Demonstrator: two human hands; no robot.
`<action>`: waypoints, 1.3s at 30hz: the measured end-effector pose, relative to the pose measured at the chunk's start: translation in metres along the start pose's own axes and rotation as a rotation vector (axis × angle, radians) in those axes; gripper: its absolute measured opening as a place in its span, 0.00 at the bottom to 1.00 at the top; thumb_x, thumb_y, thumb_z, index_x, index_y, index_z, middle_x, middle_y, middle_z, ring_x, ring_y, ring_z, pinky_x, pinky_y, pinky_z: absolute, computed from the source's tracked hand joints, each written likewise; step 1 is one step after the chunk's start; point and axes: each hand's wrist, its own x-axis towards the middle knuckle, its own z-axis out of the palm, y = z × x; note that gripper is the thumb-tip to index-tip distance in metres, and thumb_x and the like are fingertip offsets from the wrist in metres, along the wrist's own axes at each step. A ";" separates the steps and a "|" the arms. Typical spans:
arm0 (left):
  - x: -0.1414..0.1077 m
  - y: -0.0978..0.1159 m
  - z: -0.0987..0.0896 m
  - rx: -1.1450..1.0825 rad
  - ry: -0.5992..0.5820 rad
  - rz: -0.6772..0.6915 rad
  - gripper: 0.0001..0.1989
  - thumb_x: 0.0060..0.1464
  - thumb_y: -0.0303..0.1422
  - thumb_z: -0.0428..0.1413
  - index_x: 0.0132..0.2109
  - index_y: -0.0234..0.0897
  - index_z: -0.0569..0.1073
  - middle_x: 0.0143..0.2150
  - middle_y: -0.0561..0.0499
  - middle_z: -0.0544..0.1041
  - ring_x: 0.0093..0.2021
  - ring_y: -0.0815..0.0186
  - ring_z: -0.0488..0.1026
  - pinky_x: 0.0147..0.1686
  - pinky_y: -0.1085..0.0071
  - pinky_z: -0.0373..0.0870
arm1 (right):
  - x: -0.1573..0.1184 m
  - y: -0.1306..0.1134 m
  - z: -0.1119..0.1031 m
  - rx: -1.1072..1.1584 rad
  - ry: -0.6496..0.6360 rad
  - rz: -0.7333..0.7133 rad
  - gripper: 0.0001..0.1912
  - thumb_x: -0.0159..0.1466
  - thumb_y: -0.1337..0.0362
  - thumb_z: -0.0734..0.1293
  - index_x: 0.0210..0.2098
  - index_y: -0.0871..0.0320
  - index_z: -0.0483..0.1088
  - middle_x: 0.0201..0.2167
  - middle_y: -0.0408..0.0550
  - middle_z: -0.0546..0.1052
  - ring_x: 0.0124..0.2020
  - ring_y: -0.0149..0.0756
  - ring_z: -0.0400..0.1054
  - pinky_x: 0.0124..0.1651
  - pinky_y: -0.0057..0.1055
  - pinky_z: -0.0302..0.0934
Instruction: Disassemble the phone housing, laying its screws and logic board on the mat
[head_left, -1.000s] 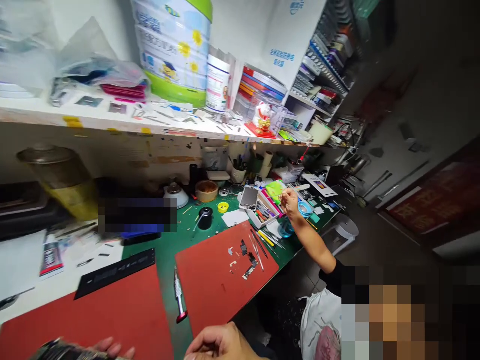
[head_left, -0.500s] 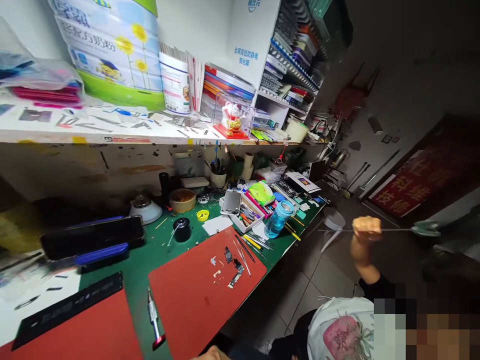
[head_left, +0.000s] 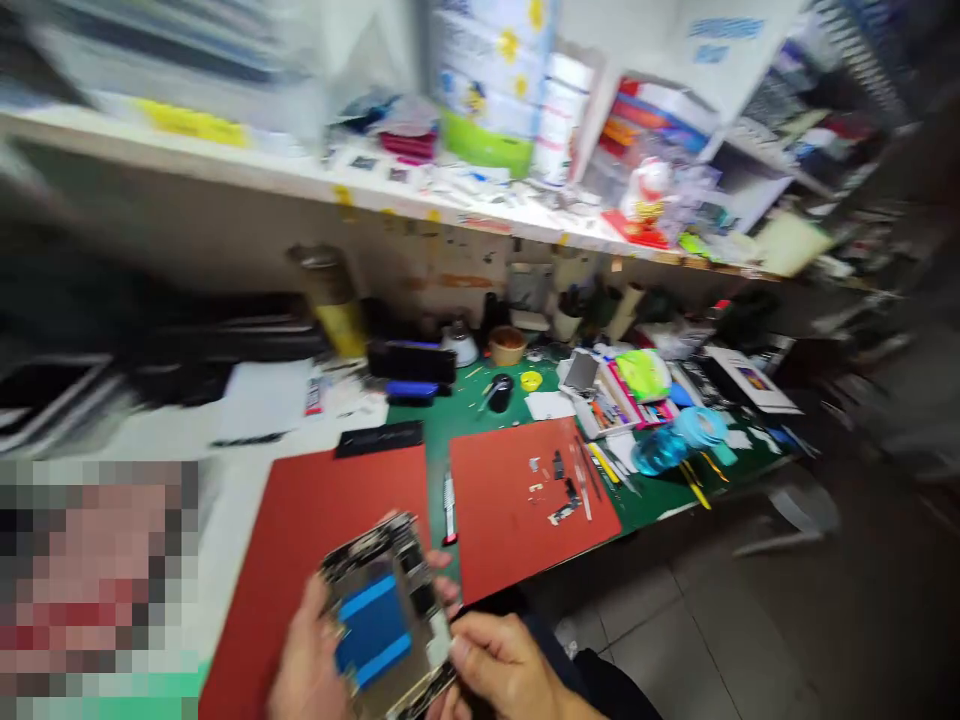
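Note:
An opened phone point(head_left: 375, 640), its circuit boards and blue strips exposed, is tilted face-up low in the view. Wrapped around its left side is my left hand point(head_left: 309, 650), whose fingertips show past the far right edge. My right hand point(head_left: 510, 660) is closed, thumb and fingers pinching the phone's lower right edge. Whether a tiny part is also between those fingers is too blurred to tell. Beneath and beyond the phone lies a red mat point(head_left: 300, 510). A screwdriver point(head_left: 449, 505) rests between this mat and a second red mat point(head_left: 510, 540).
Small phone parts point(head_left: 566, 500) and tweezers point(head_left: 582, 485) lie on the right mat. Behind are a blue bottle point(head_left: 675, 440), a box of tools point(head_left: 604, 410) and a black jar point(head_left: 498, 392). A loaded white shelf point(head_left: 420, 205) overhangs the bench.
My view has swung left, leaving the other person with the raised fist and thin rod out of sight. Both my hands and the opened phone now show; before, only part of a hand was visible.

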 end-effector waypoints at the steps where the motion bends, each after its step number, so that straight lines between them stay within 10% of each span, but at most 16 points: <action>1: -0.003 -0.003 0.000 0.031 0.061 0.064 0.25 0.66 0.48 0.59 0.61 0.35 0.78 0.49 0.40 0.86 0.48 0.44 0.84 0.42 0.53 0.85 | -0.003 0.000 0.001 0.028 0.017 -0.005 0.33 0.69 0.32 0.65 0.37 0.59 0.71 0.24 0.46 0.76 0.18 0.28 0.67 0.22 0.23 0.57; 22: -0.013 -0.019 0.003 0.100 -0.222 -0.030 0.38 0.66 0.63 0.49 0.56 0.32 0.81 0.48 0.35 0.85 0.35 0.52 0.83 0.27 0.60 0.83 | -0.020 -0.019 0.001 -0.080 0.025 0.018 0.27 0.77 0.43 0.62 0.39 0.60 0.76 0.27 0.49 0.81 0.23 0.31 0.72 0.29 0.26 0.62; 39: -0.017 -0.025 0.012 0.334 0.117 0.244 0.25 0.57 0.42 0.71 0.54 0.35 0.71 0.52 0.33 0.85 0.46 0.42 0.86 0.37 0.54 0.87 | -0.029 -0.013 -0.007 -0.156 0.049 0.000 0.23 0.79 0.47 0.62 0.49 0.60 0.79 0.25 0.48 0.81 0.25 0.33 0.73 0.32 0.27 0.64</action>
